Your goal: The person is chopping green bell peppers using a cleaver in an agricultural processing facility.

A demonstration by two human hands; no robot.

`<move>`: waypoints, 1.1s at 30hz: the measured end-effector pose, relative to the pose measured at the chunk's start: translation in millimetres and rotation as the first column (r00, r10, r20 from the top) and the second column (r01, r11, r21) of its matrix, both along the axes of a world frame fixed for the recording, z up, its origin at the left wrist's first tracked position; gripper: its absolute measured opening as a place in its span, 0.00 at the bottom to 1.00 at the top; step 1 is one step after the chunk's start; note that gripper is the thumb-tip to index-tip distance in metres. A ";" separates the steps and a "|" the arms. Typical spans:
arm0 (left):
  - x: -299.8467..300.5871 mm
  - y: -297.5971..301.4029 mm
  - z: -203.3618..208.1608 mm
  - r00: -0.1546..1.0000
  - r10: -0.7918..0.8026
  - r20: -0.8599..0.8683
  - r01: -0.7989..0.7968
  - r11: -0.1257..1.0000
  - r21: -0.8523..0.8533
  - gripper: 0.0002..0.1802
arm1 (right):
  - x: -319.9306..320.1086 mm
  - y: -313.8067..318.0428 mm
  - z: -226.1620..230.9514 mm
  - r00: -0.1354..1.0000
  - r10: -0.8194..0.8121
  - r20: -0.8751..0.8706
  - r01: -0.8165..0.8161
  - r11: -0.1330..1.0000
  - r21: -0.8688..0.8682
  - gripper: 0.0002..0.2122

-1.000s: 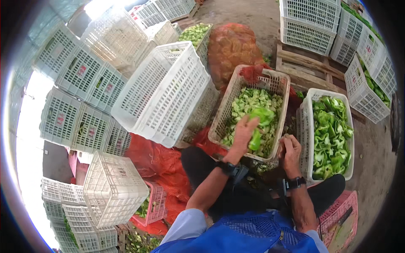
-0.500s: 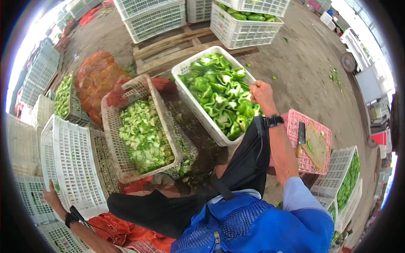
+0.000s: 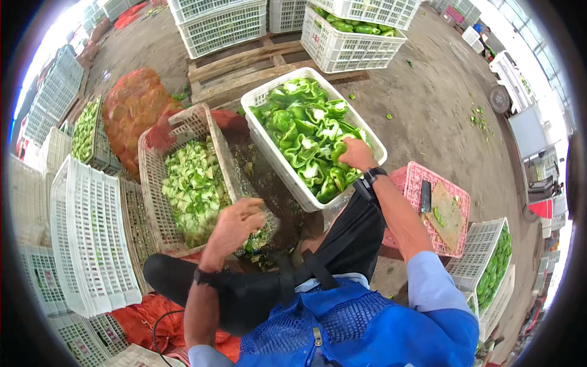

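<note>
My right hand reaches into a white plastic crate full of cut green bell peppers, its fingers closed on a pepper piece near the right side. My left hand hangs with loosely bent fingers, slightly blurred, and nothing shows in it. It is beside the near right corner of a worn, dirty-white crate that holds pale green pepper cores. A knife and a cutting board lie on a pink crate at my right.
White crates stand at my left, with an orange mesh sack beyond. A wooden pallet carries stacked crates ahead. Another crate of green peppers is at my right. Red mesh lies by my left leg.
My left hand has come from the white crate at the far left to near my knee. My right hand has moved from above the crate's right rim down onto the peppers.
</note>
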State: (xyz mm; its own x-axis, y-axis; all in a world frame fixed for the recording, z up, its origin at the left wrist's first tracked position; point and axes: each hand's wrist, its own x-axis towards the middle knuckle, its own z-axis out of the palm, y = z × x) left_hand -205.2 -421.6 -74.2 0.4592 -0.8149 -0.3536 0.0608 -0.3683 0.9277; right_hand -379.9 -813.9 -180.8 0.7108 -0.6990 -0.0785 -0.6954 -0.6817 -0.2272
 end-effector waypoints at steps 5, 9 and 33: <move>0.7 -5.8 -22.3 0.998 -0.014 -0.063 0.017 0.999 0.049 0.25 | 21.0 65.6 80.6 0.820 -0.385 0.423 -0.240 0.439 0.866 0.25; 2.2 -14.0 -45.5 0.844 0.097 -0.528 -0.267 0.929 -0.256 0.30 | 44.1 162.6 87.9 0.725 -0.474 0.500 -0.612 -0.111 0.783 0.25; 15.5 32.8 3.7 0.815 0.372 -0.445 -0.452 0.888 -0.086 0.27 | 83.7 242.5 88.8 0.701 0.082 0.708 -0.644 0.499 0.580 0.22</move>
State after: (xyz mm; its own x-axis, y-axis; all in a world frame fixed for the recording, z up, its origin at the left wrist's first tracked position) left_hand -189.7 -388.8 -70.5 0.6143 -0.6483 -0.4498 0.5530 -0.0529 0.8315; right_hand -296.2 -571.5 -92.0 0.9727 -0.2225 0.0664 0.0209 -0.2009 -0.9794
